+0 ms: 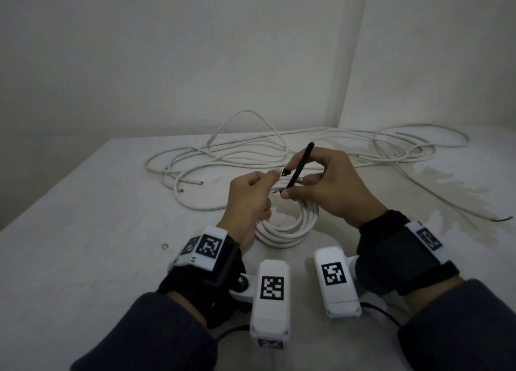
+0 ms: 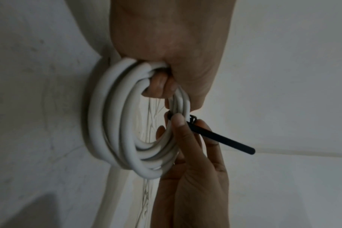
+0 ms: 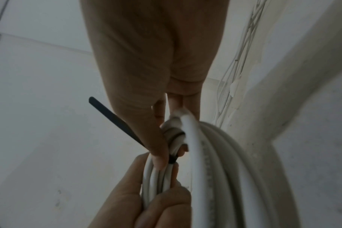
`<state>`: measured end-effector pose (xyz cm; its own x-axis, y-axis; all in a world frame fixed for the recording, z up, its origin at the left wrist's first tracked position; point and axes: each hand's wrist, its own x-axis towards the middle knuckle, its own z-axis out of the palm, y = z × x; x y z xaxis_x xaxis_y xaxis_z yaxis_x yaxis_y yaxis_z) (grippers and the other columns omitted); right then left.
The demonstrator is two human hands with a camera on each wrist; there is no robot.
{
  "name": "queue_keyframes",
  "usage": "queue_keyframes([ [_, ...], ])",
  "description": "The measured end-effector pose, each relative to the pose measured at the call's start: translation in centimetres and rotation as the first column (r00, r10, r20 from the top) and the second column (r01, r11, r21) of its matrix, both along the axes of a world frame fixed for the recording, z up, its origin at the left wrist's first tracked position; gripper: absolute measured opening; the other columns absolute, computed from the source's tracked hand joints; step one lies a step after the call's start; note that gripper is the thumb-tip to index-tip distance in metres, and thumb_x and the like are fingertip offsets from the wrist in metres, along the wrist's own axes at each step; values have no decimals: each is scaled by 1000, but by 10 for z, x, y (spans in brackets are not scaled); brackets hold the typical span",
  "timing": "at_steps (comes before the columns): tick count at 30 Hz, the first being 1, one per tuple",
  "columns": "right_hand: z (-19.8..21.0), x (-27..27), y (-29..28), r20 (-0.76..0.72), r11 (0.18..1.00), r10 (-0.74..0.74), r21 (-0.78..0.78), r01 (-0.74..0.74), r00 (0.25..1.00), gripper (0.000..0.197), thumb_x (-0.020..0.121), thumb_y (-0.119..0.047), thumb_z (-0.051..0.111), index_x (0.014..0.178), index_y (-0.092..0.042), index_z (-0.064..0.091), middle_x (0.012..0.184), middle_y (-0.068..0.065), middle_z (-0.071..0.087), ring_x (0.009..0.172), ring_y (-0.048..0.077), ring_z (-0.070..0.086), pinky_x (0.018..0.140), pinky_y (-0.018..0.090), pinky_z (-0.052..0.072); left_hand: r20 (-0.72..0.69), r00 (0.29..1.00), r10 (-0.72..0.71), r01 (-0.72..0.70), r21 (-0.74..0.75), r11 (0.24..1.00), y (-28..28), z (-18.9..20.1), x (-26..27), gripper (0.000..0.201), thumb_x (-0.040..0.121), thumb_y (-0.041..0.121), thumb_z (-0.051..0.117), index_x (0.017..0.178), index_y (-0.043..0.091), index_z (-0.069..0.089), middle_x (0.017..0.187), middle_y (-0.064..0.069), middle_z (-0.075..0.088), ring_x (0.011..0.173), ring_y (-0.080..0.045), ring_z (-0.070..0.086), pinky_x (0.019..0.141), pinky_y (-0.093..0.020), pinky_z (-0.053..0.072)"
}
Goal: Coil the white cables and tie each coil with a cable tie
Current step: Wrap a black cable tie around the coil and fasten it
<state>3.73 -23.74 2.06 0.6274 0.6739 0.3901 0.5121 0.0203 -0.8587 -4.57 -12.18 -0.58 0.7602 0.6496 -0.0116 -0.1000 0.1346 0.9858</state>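
Note:
A coil of white cable [image 1: 287, 228] [image 2: 115, 123] [image 3: 221, 162] stands on edge on the white table [image 1: 97, 217], lifted at its top. My left hand [image 1: 251, 194] [image 2: 166, 61] [image 3: 146, 192] grips the top of the coil, fingers curled through the loops. A black cable tie [image 1: 300, 167] [image 2: 221, 138] [image 3: 115, 120] wraps the bundle there, its free tail sticking up. My right hand [image 1: 329, 186] [image 3: 146, 77] [image 2: 187, 154] pinches the tie against the coil just right of the left hand. The tie's head [image 1: 285, 172] shows between the two hands.
A loose tangle of white cable [image 1: 223, 153] sprawls across the back of the table, with more strands [image 1: 418, 144] running right to a bare end [image 1: 502, 218] near the right edge. White walls meet in a corner behind. The table's left edge falls away at far left.

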Motion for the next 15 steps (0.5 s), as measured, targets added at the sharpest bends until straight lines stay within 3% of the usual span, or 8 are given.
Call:
queue_keyframes([
  [1,0,0,0,-3,1000,-1,5,1,1000,37,57,1,89,79,-20,66,93,3,69,67,41,65,65,39,55,6,1000,5,-5,-7,1000,0,0,0,11,90,19,62,88,10,56,55,0,27,37,-8,25,36,-16,22],
  [4,1,-1,1,11,1000,-31,4,31,999,40,54,-2,90,80,-21,66,89,-1,68,78,14,66,67,27,55,24,1000,-12,13,-22,1000,1,1,-1,11,91,16,60,90,6,64,53,2,31,35,-6,25,36,-15,22],
  [5,1,-1,1,7,999,-39,-3,39,999,39,54,-3,90,80,-20,68,88,-4,68,81,13,66,69,27,56,27,999,-33,33,-25,999,1,2,-1,11,92,15,58,91,7,66,52,3,32,35,-6,25,35,-15,22],
  [8,0,-2,-1,-80,999,-42,-19,41,996,33,56,-3,90,81,-17,73,87,-1,74,77,27,71,72,31,59,6,996,-92,92,-45,995,1,5,-2,12,93,15,53,89,9,63,54,4,34,36,-5,25,35,-16,19],
  [12,1,-2,-2,-62,999,-51,-19,50,997,34,56,-6,90,84,-15,74,87,0,74,73,12,69,70,23,56,20,978,-209,208,-211,955,4,5,-4,13,94,16,49,91,10,61,52,5,40,35,-4,25,34,-17,17],
  [15,2,-4,-3,-52,998,-53,-26,52,997,38,55,-7,91,85,-21,73,84,-4,73,73,7,67,70,22,56,37,967,-252,251,-309,917,5,5,-4,16,95,17,47,84,12,58,50,5,40,33,-3,25,32,-16,17],
])
